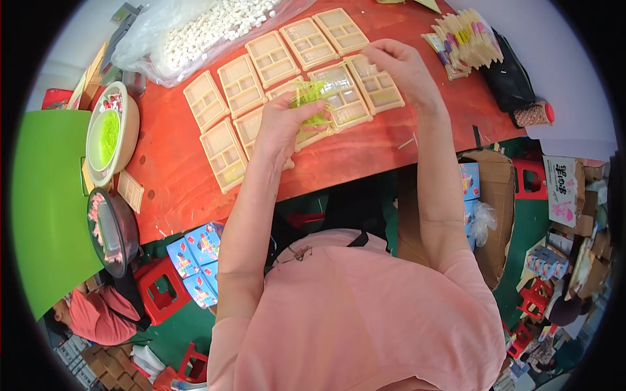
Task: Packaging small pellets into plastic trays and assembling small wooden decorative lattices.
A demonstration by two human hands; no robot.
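Beige compartment trays (241, 85) lie in rows across the red table (173, 166). My left hand (285, 124) is closed around a loose bunch of bright green paper shreds (310, 101), held above the middle trays. Those shreds cover part of the trays beneath. Over the tray at the right end of the nearer row (378, 88) hovers my right hand (407, 72), its fingers curled together; whatever is between them is too small to name. A few green strands lie in some of the trays.
A clear bag of small white pieces (212, 29) lies at the back left. White bowls (130, 124), one with green shreds, and a dark bowl (127, 225) stand at the left edge. Stacked wooden-looking pieces (463, 39) and a black bag (512, 81) sit at right.
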